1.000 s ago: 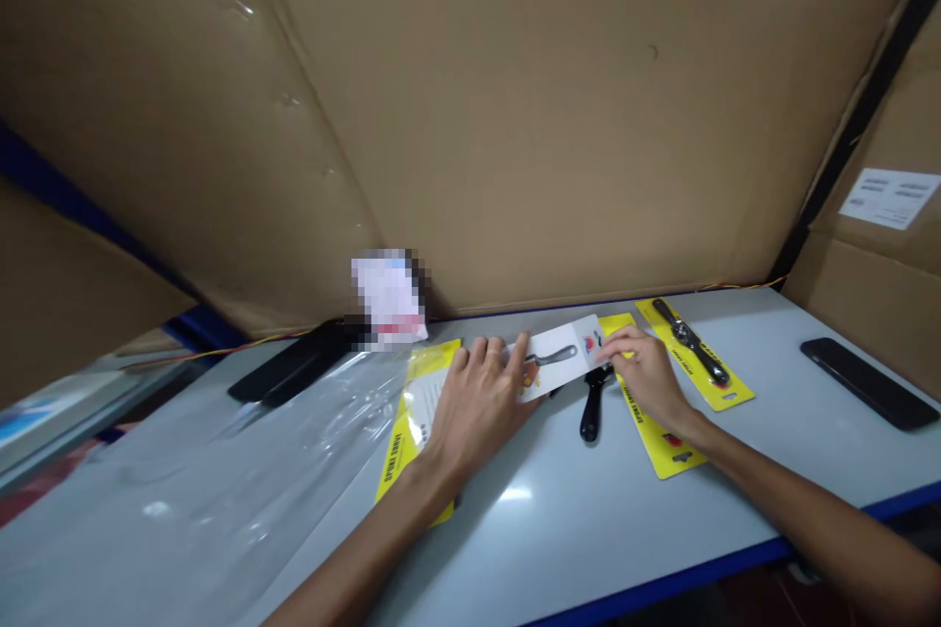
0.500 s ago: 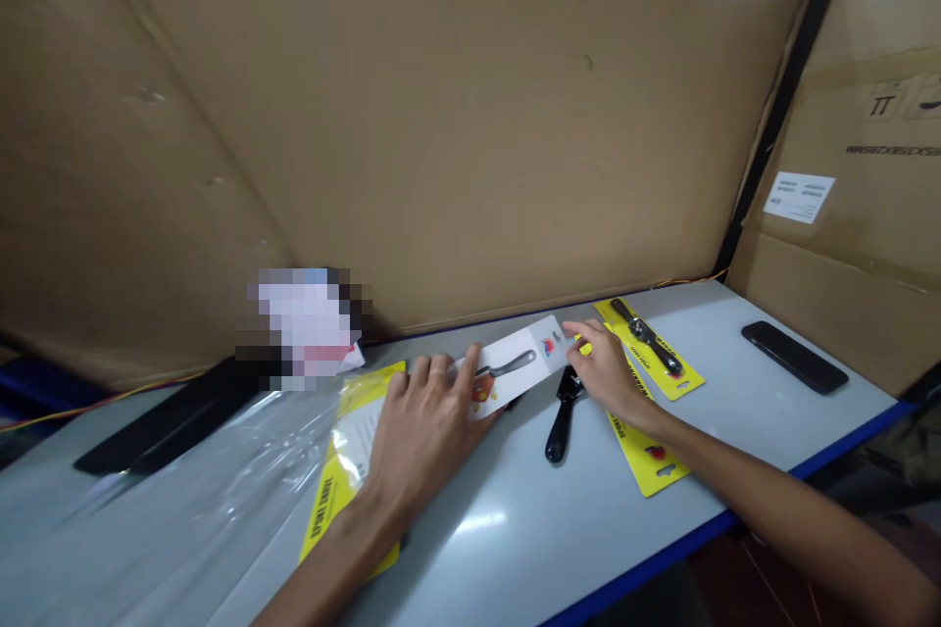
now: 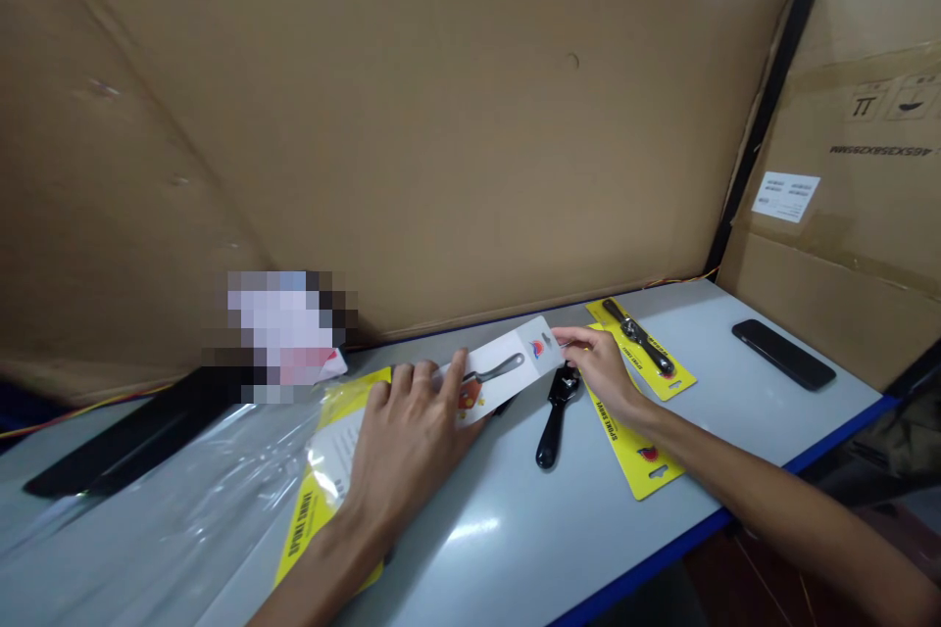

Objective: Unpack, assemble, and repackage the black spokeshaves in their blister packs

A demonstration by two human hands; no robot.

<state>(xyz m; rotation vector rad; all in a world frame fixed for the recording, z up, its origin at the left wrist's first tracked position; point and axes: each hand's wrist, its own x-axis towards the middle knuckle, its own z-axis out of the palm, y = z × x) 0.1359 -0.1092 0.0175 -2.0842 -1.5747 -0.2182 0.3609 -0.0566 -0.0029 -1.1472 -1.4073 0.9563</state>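
Note:
A white packaging card, printed with a grey-handled utensil, is tilted above the table between my hands. My left hand grips its lower left end, with the thumb hidden underneath. My right hand has its fingers pinched together at the card's far right end, by the hang hole. Just below the card lies a loose black-handled spoke shave, its upper part hidden. A yellow spoke shave card lies under my right wrist. Another yellow card is partly covered by my left hand and forearm.
Beyond my right hand, a spoke shave rests on a yellow card. A black phone lies at the right. Clear plastic and a long black object cover the left. Cardboard walls the back; a blue edge borders the table.
The view has turned slightly, so most things sit a little further left. Both hands stay at the white card, and the right fingertips have shifted slightly at its end.

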